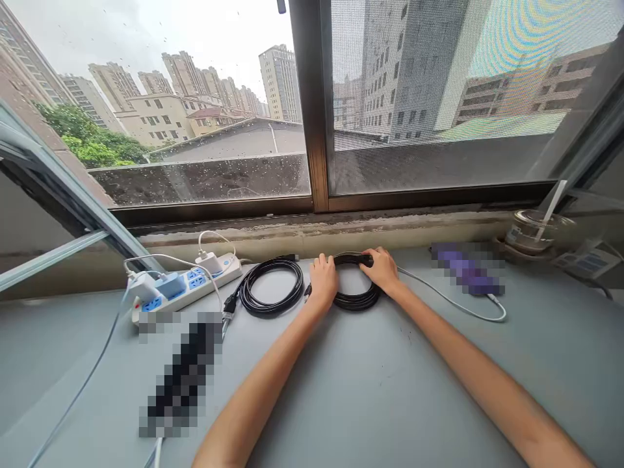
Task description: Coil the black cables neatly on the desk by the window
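Observation:
A coil of black cable point(357, 302) lies on the grey tabletop, and both hands are on it. My left hand point(324, 279) closes over its left side, fingers curled down so that their tips are partly hidden. On the upper right of the ring, my right hand point(381, 268) grips the cable near a dark plug end. A second coil of black cable point(272, 311) rests flat to the left, apart from my left hand. One of its plugs point(230, 304) points down to the left, beside a pixelated dark object.
A white power strip point(219, 276) with several plugged-in chargers stands at the left. The pixelated dark object point(188, 370) lies nearer. At the right are a pixelated purple object point(468, 270) with a white cord point(455, 302) and a lidded cup with straw point(531, 233). The window sill point(273, 244) borders the back.

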Available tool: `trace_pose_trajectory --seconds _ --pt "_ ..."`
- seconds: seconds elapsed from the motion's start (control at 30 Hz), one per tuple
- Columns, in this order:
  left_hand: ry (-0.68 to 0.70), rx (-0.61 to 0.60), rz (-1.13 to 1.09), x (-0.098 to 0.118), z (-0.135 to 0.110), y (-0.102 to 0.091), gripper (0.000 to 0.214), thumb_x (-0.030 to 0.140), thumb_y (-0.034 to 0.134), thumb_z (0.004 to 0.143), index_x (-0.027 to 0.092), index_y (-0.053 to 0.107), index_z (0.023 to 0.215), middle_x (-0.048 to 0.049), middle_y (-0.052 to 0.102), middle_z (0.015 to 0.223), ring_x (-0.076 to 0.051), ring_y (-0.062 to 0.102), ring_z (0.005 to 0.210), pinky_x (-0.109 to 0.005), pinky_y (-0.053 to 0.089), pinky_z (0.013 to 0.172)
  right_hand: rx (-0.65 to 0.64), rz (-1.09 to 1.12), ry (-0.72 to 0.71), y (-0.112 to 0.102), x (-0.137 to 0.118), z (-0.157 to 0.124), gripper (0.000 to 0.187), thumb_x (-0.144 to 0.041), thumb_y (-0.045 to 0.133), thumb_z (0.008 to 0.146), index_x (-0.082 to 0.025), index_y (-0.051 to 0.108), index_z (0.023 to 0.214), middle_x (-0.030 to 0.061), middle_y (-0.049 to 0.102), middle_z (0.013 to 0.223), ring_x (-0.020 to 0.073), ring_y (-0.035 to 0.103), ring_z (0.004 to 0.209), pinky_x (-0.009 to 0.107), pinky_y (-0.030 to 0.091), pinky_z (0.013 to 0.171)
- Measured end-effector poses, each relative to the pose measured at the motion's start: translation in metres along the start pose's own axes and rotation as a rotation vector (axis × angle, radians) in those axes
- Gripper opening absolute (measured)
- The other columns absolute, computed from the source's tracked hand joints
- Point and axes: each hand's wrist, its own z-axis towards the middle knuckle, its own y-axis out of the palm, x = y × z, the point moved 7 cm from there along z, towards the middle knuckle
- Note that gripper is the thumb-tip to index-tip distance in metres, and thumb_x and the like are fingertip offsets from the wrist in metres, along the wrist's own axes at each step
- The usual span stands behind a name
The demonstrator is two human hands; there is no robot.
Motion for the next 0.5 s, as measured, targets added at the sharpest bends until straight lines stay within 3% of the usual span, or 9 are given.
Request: trace_pose_trajectory --seconds 0.5 --pt "0.010 -0.019 -0.032 0.0000 -0.0016 0.0003 0.034 0.012 0.035 0.088 0.013 0.057 0.114 -0.0149 0.056 0.115 -0.026 0.053 0.105 -0.037 0.039 0.089 -0.039 0.019 0.016 -0.0014 -0.0019 -0.0027 0.032 -0.026 0.059 0.079 -0.020 0.064 0.109 0.0090 0.060 0.105 0.0237 0.055 0.101 0.031 0.043 0.081"
